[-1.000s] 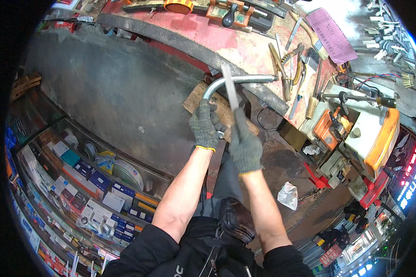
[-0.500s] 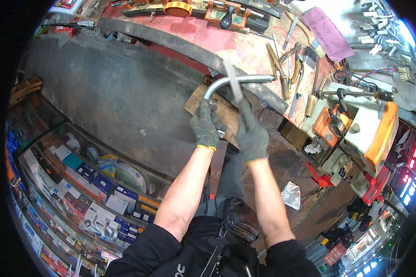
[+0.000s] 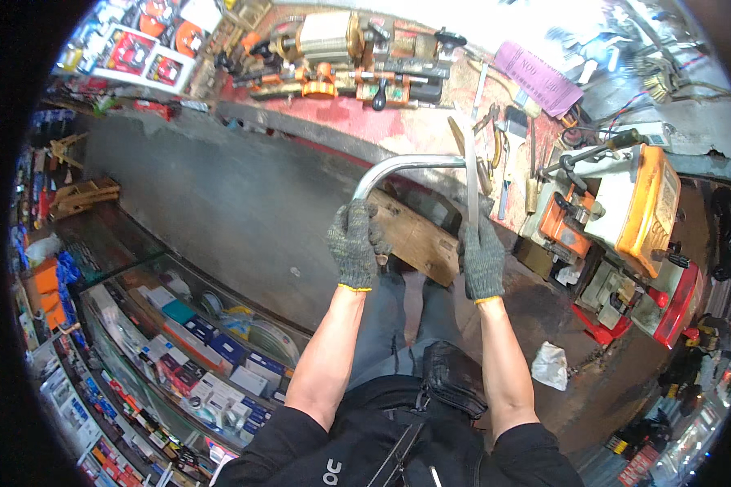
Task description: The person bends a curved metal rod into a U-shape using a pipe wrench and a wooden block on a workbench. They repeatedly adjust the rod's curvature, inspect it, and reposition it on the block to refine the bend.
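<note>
Both of my hands wear dark grey-green knit gloves with yellow cuffs. My left hand (image 3: 352, 247) is closed around the lower end of a shiny bent metal tube (image 3: 398, 165), which curves up and away to the right. My right hand (image 3: 483, 258) grips a flat metal file (image 3: 472, 180), its handle hidden in the glove. The file stands nearly upright in the picture, crossing the tube's right end. Whether the two touch, I cannot tell. Below the tube lies a wooden board (image 3: 414, 239), between my hands.
Pliers, a brush (image 3: 513, 142) and other hand tools lie on the red bench (image 3: 349, 126) ahead. Key-cutting machines (image 3: 613, 203) stand at the right. A glass case (image 3: 211, 349) of boxed goods is at lower left. Crumpled white paper (image 3: 551, 365) lies at right.
My right hand and the file have moved right, from across the tube's middle to its right end. The file now points straighter up. My left hand keeps its hold; the view has shifted.
</note>
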Demonstrator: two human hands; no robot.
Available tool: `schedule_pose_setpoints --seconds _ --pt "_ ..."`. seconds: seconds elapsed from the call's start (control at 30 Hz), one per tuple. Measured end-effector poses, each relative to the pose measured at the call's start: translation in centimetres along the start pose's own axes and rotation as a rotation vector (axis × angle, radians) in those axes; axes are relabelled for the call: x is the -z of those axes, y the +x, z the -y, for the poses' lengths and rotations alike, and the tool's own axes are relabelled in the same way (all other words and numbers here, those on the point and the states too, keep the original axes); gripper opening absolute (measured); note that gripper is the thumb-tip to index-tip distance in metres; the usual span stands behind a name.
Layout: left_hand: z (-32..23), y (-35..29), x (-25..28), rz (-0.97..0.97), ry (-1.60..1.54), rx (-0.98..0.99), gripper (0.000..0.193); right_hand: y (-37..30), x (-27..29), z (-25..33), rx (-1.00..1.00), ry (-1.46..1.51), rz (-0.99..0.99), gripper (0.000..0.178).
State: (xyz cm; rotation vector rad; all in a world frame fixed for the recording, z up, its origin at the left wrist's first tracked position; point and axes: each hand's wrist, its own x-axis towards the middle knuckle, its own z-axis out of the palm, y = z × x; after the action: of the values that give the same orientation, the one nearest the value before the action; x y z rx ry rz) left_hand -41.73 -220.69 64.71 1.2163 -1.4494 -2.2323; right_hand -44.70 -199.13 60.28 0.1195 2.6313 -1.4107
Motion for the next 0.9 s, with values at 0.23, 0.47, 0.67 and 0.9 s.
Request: schedule_pose_setpoints --seconds 0.23,0.47,0.67,0.9 --pt "-6.9 -2.3 -4.8 0.044 0.035 -0.131 0.035 0.0 5.0 3.0 -0.194 0.451 0.065 0.016" --pt "-8.5 -3.8 -11.4 0.045 -0.194 -0.021 0.034 3.9 10.0 5.2 -0.158 0.498 0.160 0.013" --pt "-9.0 -5.0 -15.6 -0.009 -0.110 0.038 0.044 6.0 12.6 5.2 -0.204 0.579 0.255 0.015" --pt "-10.1 -6.2 -18.6 -0.122 -0.124 0.120 0.044 7.4 14.9 6.1 -0.227 0.682 0.300 0.014"
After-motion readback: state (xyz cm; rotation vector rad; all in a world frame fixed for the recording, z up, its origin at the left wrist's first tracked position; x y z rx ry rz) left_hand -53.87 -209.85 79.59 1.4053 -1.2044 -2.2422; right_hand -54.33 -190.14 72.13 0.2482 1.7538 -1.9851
